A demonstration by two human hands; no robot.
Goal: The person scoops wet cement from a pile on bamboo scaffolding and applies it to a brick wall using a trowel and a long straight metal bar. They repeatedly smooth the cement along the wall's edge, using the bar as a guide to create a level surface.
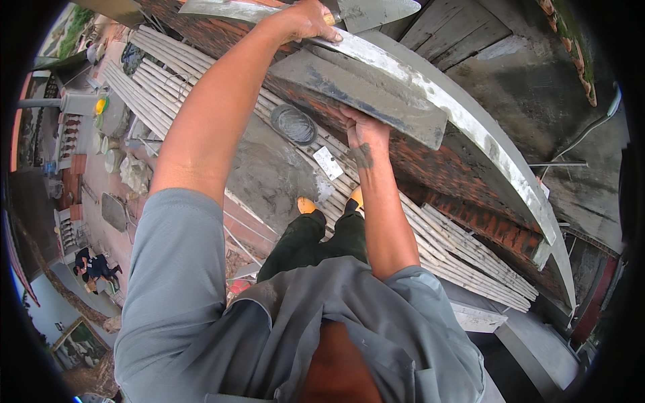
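My left hand [306,21] reaches to the top of the brick wall [463,181]. It is closed round the wooden handle of a trowel [376,12], whose metal blade points right. Fingers of that hand touch a long pale, mortar-smeared edge strip [430,84] along the wall, which looks curved in this view. My right hand [366,131] grips a flat mortar board [363,94] from below, just under the strip. Grey mortar coats the board, and some is smeared on my right wrist. The board's grip is hidden.
Scaffold poles [457,258] lie side by side beneath my yellow-toed boots [307,205]. Beside them are a dark round bucket [293,125] and a white card-like piece [328,163]. Sacks [134,173] and people [96,267] are far below at left. A grey roof surface [571,134] lies beyond the wall.
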